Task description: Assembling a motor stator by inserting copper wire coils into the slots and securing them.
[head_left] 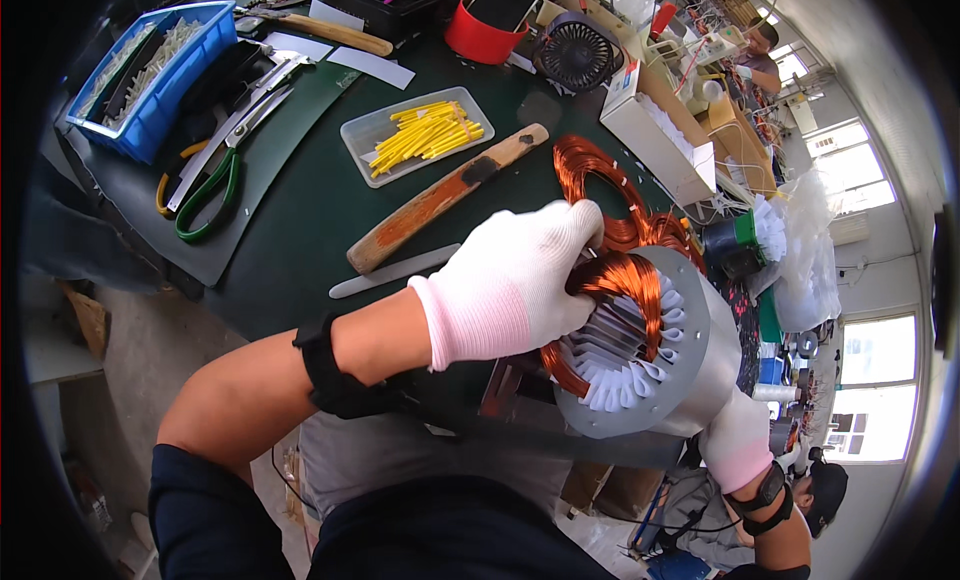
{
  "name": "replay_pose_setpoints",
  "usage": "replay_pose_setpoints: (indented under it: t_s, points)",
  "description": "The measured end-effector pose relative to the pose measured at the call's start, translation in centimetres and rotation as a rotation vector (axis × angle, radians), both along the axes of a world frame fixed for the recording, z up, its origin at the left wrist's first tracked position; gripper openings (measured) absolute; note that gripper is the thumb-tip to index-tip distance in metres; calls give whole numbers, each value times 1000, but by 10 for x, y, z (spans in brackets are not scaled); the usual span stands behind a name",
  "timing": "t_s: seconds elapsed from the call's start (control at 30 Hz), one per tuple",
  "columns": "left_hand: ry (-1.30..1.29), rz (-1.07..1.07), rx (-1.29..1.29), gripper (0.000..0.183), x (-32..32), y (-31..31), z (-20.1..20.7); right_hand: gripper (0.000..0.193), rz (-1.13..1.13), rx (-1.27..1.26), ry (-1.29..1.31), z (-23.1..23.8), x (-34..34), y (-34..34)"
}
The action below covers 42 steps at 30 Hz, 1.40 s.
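Observation:
A metal motor stator lies on its side, with white slot liners ringing its bore. Copper winding coils pass through its slots and loop out of the near end. My left hand, in a white glove with a pink cuff, is closed on the copper coil at the bore, fingertips partly hidden. Against the stator's far end is my right hand, also gloved; the housing hides its fingers. More copper coils spread on the table just beyond the stator.
Left of the stator lie a wooden stick, a pale flat strip and a tray of yellow tubes. Green-handled scissors and a blue bin are farther left. A small fan and white box stand behind. Two people are at the right.

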<state>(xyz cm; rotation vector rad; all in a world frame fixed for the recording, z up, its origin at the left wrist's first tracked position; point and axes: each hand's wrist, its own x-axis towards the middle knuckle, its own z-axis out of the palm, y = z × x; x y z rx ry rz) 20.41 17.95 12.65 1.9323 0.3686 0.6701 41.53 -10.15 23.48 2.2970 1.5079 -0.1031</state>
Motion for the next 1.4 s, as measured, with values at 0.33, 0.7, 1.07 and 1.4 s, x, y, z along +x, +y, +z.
replay_pose_setpoints:
  t_s: [0.33, 0.7, 1.07, 1.4]
  points:
    - [56, -220, 51, 36, 11, 13, -13, 29, 145, 55, 218, -26, 13, 14]
    - [-109, -262, -115, 31, 17, 11, -26, 18, 94, 39, 52, 0, -6, 11]
    - [-77, -286, -73, 32, 16, 14, -23, 33, 197, -6, 19, -18, 35, -15]
    - [-79, -163, -44, 32, 20, 2, -28, 29, 6, 109, 365, -16, 0, 15]
